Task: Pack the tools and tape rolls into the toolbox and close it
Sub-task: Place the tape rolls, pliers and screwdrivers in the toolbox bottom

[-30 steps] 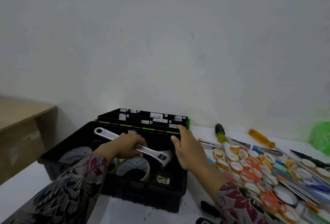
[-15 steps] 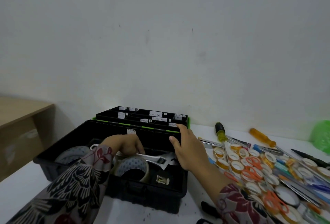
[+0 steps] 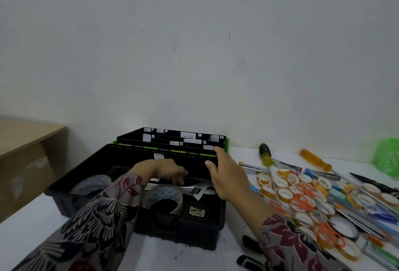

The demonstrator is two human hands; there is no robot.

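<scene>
Toolbox (image 3: 179, 227) sat open on the white worktop (image 3: 32, 216), its front wall nearest the person. Just inside that wall a big tape roll (image 3: 164, 197) stood tilted, and beside it lay a small metal piece (image 3: 195, 211), too small to identify. The wrench (image 3: 192, 191) lay across the top of the roll, head toward the right end of the box. The left hand (image 3: 168, 171) reached in from above with its fingertips down on the handle. Whether they gripped it or only pressed it could not be told. The right hand (image 3: 228, 175) lay flat and released on the right rim, fingers over the far corner, apparently steadying the box.

The step in hand looked to be seating the wrench. Done well, it probably meant laying the wrench low and lengthwise rather than propped on the roll, so nothing stood proud of the rim at closing. The flat hand on the rim would keep the box from sliding meanwhile.

Behind the box sat a divided, labelled section (image 3: 172, 139); lid or tray, I could not tell. To the right, small tape rolls (image 3: 282, 194) and orange scissors (image 3: 302, 205) were heaped together, unpacked. Farthest back lay a yellow-handled screwdriver (image 3: 266, 154) and an orange-handled one (image 3: 315, 159).
</scene>
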